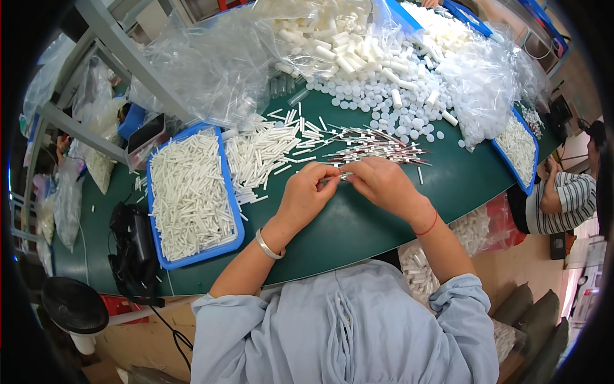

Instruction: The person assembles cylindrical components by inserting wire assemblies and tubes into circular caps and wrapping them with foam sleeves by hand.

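Observation:
My left hand (310,191) and my right hand (386,187) meet above the near middle of the green table, thumbs and forefingers pinched. A small whitish piece (345,176) shows between the fingertips; most of it is covered, so its kind cannot be told. Just beyond the hands lies a heap of thin dark-red sticks with white sleeves (376,144). Left of that heap spreads a loose pile of short white rods (262,152), close to my left hand. A lone white rod (420,175) lies to the right of the sticks, near my right hand.
A blue tray (240,233) full of white rods stands at left, beside a black device (131,246). Beyond are translucent discs (409,115), bagged white cylinders (345,54) and clear plastic bags (204,70). Another blue tray (528,189) sits at right, near a seated person (566,198).

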Demonstrator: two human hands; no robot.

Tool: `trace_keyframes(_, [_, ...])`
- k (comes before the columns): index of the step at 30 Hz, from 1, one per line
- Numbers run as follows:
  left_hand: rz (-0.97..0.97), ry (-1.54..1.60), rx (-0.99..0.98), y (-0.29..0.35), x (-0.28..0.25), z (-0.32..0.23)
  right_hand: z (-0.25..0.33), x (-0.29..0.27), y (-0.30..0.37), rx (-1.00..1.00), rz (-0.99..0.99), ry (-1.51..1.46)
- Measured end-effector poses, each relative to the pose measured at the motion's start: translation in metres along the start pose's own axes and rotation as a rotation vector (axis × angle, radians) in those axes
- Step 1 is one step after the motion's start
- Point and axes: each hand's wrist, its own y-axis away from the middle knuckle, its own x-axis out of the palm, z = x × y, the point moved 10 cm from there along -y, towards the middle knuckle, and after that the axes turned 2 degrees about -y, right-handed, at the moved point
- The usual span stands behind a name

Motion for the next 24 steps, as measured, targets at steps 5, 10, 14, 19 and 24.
trace_keyframes(5, [0.004,0.088,-0.077,0.002,0.001,0.019,0.003,0.013,-0.005,0.071,0.107,-0.062])
trace_keyframes(10, [0.132,-0.016,-0.112,-0.009,0.004,0.007,-0.004,0.013,-0.008,0.038,0.046,-0.092])
trace_keyframes(14, [0.166,-0.012,-0.159,-0.024,0.009,0.014,-0.014,0.013,-0.014,0.047,-0.036,-0.115])
trace_keyframes(19, [0.2,-0.173,-0.007,-0.087,0.018,0.014,-0.057,0.004,-0.007,0.172,-0.176,-0.042])
trace_keyframes(24, [-0.076,-0.527,0.19,-0.159,0.022,0.053,-0.101,-0.006,0.007,0.415,-0.323,-0.201])
